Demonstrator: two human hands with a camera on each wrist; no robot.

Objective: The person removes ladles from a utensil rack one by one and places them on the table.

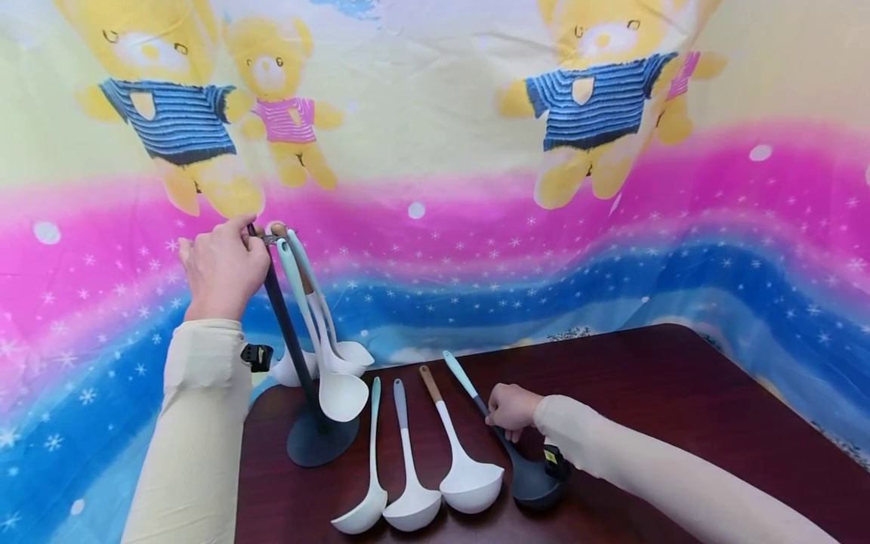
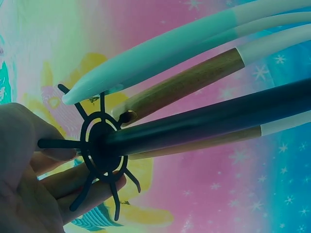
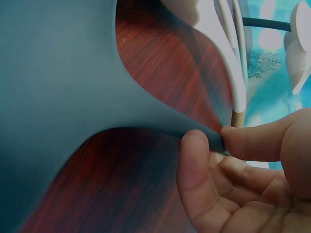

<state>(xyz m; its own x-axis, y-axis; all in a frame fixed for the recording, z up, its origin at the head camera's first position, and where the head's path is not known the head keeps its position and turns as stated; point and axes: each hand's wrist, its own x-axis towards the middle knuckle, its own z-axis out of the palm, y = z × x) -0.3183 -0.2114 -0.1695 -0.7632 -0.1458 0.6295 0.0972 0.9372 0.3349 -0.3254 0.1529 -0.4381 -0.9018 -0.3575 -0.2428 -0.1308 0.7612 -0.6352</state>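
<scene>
My left hand (image 1: 227, 264) holds the top of a black utensil stand (image 1: 282, 317), its fingers around the hooked ring (image 2: 103, 145) in the left wrist view. Several white ladles (image 1: 344, 397) with mint and wooden handles hang from that ring. At the right, my right hand (image 1: 513, 410) pinches the handle of a dark grey ladle (image 1: 537, 483) with a mint handle end. The right wrist view shows thumb and fingers on the narrow grey neck (image 3: 194, 128), with the ladle lying along the table.
Left of the grey ladle, three white ladles lie side by side: one with a wooden handle end (image 1: 470, 483), one grey-handled (image 1: 411, 510) and one mint-handled (image 1: 363, 512). The stand's round base (image 1: 322, 438) sits on the dark wooden table (image 1: 632, 393). A bear-printed cloth (image 1: 435, 151) hangs behind.
</scene>
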